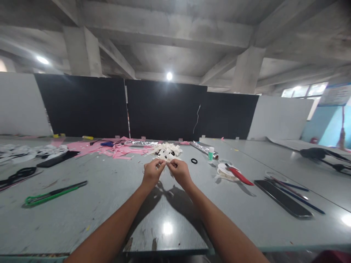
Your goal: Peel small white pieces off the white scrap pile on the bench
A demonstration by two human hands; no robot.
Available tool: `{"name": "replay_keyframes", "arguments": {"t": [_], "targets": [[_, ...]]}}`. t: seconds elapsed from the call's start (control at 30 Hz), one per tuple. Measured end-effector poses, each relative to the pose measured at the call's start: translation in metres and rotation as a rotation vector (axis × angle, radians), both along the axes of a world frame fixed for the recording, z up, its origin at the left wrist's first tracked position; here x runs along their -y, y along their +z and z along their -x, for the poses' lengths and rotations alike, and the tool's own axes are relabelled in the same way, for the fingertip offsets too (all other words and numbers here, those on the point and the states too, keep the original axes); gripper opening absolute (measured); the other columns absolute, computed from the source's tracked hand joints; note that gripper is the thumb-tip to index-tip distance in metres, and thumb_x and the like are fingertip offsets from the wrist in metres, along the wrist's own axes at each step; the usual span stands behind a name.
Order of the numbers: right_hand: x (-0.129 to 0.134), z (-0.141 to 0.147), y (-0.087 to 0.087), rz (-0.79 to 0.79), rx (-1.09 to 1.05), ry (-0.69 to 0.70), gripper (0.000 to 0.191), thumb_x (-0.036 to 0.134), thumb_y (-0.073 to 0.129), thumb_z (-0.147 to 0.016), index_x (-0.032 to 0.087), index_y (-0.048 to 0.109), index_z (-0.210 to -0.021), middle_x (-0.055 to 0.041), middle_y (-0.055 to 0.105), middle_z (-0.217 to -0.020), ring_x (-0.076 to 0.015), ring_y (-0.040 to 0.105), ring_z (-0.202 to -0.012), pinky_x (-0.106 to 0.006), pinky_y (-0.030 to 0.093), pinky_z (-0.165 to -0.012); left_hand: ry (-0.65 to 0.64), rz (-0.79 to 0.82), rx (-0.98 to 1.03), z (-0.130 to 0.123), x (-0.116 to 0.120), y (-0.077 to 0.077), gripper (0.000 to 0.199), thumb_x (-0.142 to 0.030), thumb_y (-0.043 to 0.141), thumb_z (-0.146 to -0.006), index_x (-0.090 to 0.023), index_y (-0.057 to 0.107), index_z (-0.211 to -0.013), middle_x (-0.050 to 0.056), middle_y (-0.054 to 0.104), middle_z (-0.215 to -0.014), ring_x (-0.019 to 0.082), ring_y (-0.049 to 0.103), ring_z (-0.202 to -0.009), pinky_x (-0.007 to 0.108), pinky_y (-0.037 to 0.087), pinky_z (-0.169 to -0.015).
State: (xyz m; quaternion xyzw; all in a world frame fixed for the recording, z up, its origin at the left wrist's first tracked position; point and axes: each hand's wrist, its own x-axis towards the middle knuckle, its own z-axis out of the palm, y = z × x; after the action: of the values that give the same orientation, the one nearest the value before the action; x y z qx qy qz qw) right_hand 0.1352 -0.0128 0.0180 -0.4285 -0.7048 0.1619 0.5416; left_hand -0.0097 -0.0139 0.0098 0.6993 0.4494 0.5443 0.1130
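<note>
My left hand (152,171) and my right hand (179,171) meet above the middle of the table, thumb and fingertips pinched on each. Whatever lies between the fingertips is too small and pale to make out. Just beyond them is a heap of cream and white strips (175,149) with dark bits among them. A black ring (194,160) lies to the right of my right hand. Farther right stands a glue stick with a green label (210,155). Shadows of both hands fall on the grey tabletop (109,204).
A green box cutter (52,193) lies at left, near a dark phone-like slab (59,159). Pink scraps (117,150) spread behind. At right are a tape roll (226,171), a red-handled tool (241,176), a black slab (282,199) and pens (301,199). Black panels (164,109) close the back.
</note>
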Motion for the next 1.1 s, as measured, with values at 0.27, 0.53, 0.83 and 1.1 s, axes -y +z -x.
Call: {"name": "replay_keyframes", "arguments": {"t": [0.27, 0.53, 0.83, 1.1], "targets": [[-0.0008, -0.0002, -0.0026, -0.032, 0.023, -0.028, 0.023, 0.029, 0.052, -0.073, 0.019, 0.043, -0.054, 0.0046, 0.039, -0.050, -0.0107, 0.036, -0.052, -0.022, 0.027, -0.050, 0.018, -0.008, -0.090, -0.0014, 0.0075, 0.0088, 0.023, -0.037, 0.053, -0.083, -0.021, 0.068, -0.079, 0.000, 0.068, -0.081, 0.016, 0.058, -0.070, 0.031, 0.039, -0.078], [-0.0025, -0.0011, -0.0047, -0.012, -0.002, -0.011, 0.022, 0.030, 0.051, -0.072, 0.019, 0.042, -0.055, 0.0051, 0.038, -0.050, -0.0102, 0.039, -0.049, -0.020, 0.032, -0.047, 0.000, 0.000, -0.057, -0.0022, 0.0053, 0.0077, 0.024, -0.038, 0.053, -0.081, -0.021, 0.068, -0.075, 0.000, 0.067, -0.077, 0.016, 0.058, -0.071, 0.029, 0.039, -0.076], [0.0053, 0.0012, 0.0031, 0.056, -0.096, 0.042, 0.023, 0.032, 0.049, -0.073, 0.019, 0.043, -0.055, 0.0051, 0.039, -0.049, -0.0097, 0.043, -0.043, -0.019, 0.035, -0.042, 0.029, -0.007, 0.024, -0.0021, 0.0042, 0.0070, 0.023, -0.039, 0.055, -0.081, -0.020, 0.068, -0.078, 0.001, 0.068, -0.082, 0.016, 0.058, -0.070, 0.030, 0.040, -0.078], [0.0021, -0.0023, 0.0000, -0.052, 0.064, 0.001, 0.024, 0.028, 0.048, -0.076, 0.019, 0.044, -0.054, 0.0041, 0.042, -0.050, -0.0110, 0.040, -0.051, -0.022, 0.031, -0.052, 0.100, -0.092, -0.146, 0.0005, 0.0084, 0.0097, 0.019, -0.038, 0.058, -0.081, -0.024, 0.071, -0.081, 0.001, 0.071, -0.087, 0.015, 0.057, -0.066, 0.037, 0.031, -0.090]]}}
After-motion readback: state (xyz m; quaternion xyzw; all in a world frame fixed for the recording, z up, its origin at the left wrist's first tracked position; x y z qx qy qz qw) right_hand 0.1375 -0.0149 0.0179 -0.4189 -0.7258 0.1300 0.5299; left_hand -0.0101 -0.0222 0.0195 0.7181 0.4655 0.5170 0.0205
